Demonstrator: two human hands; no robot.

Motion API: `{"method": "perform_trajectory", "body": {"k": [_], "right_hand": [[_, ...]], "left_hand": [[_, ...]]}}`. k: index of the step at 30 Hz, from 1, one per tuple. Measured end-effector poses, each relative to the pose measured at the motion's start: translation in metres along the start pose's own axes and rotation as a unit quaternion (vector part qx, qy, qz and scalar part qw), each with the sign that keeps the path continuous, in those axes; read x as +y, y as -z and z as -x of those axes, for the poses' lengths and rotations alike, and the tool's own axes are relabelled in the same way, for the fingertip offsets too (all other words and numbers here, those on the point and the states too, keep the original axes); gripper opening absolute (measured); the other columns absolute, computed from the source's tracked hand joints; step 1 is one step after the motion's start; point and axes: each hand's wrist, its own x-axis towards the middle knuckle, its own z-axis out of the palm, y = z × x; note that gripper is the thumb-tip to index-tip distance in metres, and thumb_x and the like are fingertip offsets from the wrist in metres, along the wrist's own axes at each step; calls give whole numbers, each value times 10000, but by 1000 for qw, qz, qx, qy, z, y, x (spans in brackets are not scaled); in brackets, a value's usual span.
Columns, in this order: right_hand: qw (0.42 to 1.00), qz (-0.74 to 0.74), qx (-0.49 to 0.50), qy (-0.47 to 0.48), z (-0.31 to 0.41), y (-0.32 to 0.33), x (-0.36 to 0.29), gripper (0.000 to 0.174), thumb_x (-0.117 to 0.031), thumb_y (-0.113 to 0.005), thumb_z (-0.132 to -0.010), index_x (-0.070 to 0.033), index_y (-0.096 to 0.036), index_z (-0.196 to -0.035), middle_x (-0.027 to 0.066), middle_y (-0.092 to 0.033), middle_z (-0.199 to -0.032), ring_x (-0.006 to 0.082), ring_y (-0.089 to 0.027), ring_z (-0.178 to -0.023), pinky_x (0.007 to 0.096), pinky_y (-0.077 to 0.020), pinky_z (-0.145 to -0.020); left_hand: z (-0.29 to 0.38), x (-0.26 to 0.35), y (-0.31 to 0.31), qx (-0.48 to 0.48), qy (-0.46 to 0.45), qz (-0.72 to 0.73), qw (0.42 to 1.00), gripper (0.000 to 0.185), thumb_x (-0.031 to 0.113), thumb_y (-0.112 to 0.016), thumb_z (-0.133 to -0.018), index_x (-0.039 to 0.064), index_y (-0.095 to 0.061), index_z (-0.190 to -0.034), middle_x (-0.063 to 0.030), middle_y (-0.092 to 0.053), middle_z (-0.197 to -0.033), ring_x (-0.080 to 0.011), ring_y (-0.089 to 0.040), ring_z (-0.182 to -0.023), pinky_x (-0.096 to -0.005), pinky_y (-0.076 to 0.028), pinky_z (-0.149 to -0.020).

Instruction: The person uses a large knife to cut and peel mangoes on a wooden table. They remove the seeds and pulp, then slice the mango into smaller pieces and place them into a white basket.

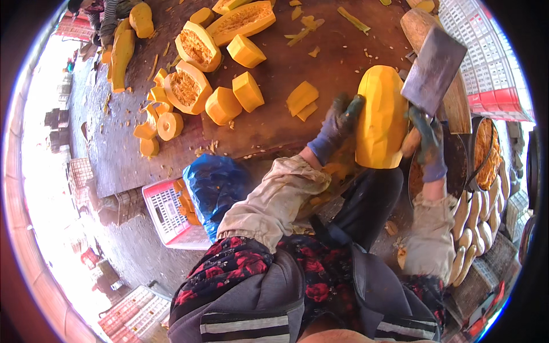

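Observation:
A peeled yellow pumpkin [381, 118] stands upright before me, its surface faceted with knife cuts. My left hand [336, 122], in a stained blue glove, holds its left side. On the other side, my right hand [430, 143], gloved likewise, grips the wooden handle of a cleaver [435, 70]. The broad blade points up and away from me, beside the pumpkin's upper right. Left of my left hand, flat cut pieces of pumpkin [302, 98] lie on the brown wooden table [274, 133]. Whatever supports the pumpkin's lower end is partly hidden by my knee.
Halved pumpkins with seeds [188, 85] and trimmed chunks [224, 106] lie at the left. A blue plastic bag [218, 184] hangs by a crate [167, 214]. Right are a bucket of orange pulp [487, 154] and stacked long pale squashes [474, 214]. Another person's arm [109, 21] shows far left.

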Motion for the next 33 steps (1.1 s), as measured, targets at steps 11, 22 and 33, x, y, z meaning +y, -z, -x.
{"method": "perform_trajectory", "body": {"k": [11,22,33], "right_hand": [[957,-242,157,-17,6,-33,60,424,-290,-681,-900,36,-667,-1171,123,-687,-1153,233,-641,-1054,359,-476,-999],[956,-252,142,48,-110,-69,84,402,-271,-534,-969,25,-637,-1221,108,-647,-1231,237,-587,-1141,375,-422,-1044],[984,85,149,-50,-67,-74,-46,327,-185,-641,-966,-32,-599,-1251,35,-662,-825,109,-611,-616,280,-500,-544]], "left_hand": [[-25,-9,-14,43,84,359,928,492,417,-505,-1043,14,-580,-1313,-70,-622,-1273,-145,-599,-1114,-304,-495,-962],[-72,51,47,179,-296,170,923,512,327,-523,-1021,-46,-493,-1370,-153,-561,-1374,-249,-533,-1260,-382,-395,-1102],[-101,62,74,144,-239,96,955,319,176,-670,-953,-14,-648,-1207,-151,-677,-1217,-215,-651,-1117,-326,-520,-937]]}}
